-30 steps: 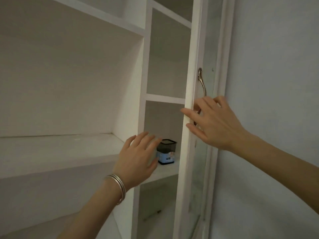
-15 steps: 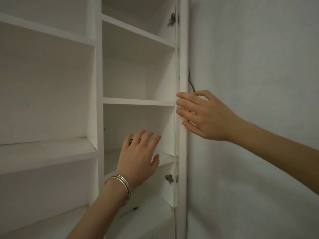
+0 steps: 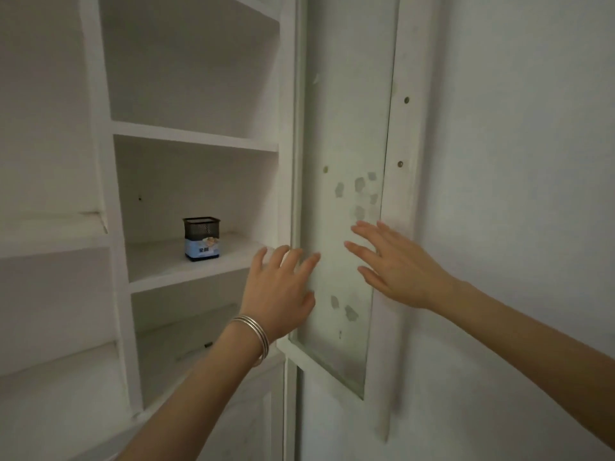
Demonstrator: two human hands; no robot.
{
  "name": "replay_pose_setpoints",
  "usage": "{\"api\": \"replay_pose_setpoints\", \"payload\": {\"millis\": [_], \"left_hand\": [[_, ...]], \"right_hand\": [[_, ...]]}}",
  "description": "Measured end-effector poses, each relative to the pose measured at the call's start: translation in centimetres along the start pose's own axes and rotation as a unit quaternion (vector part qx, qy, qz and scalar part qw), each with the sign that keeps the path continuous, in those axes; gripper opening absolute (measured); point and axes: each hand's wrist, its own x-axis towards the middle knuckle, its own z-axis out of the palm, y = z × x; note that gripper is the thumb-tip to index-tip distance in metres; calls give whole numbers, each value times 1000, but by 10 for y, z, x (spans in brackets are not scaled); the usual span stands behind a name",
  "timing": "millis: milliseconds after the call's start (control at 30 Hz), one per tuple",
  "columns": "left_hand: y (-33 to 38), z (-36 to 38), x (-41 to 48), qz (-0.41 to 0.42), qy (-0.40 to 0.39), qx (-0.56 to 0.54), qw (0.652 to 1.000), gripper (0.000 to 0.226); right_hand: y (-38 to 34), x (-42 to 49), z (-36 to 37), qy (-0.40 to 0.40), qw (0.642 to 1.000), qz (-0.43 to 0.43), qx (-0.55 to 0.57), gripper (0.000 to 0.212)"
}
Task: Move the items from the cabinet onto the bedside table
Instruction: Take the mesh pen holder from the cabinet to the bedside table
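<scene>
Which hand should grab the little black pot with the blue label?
Probably the left. The left hand is open by the front edge of the shelf, nearer the pot, with nothing between. The right hand is spread over the open glass door, farther off.

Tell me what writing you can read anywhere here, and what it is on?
On the blue paper label of the small black mesh cup: two white characters, too blurred to read.
On the white wooden cabinet and its glass-panelled door: no writing.
</scene>
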Motion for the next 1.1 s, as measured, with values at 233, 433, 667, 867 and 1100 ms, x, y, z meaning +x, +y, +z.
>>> {"api": "replay_pose_setpoints", "payload": {"millis": [233, 433, 667, 867, 1100], "left_hand": [[16, 36, -9, -32, -41, -2, 999, 56], [17, 47, -21, -50, -64, -16, 997, 55], [-1, 52, -54, -71, -101, -12, 992, 56], [-48, 54, -97, -127, -138, 20, 982, 44], [-99, 62, -107, -173, -149, 46, 972, 40]], "right_hand": [[30, -34, 34, -53, 998, 10, 18, 56], [25, -29, 36, -10, 999, -1, 50, 41], [-29, -5, 75, -10, 991, -53, 122, 47], [-94, 26, 107, -16, 972, -73, 222, 43], [-133, 69, 145, -27, 962, -77, 260, 39]]}}
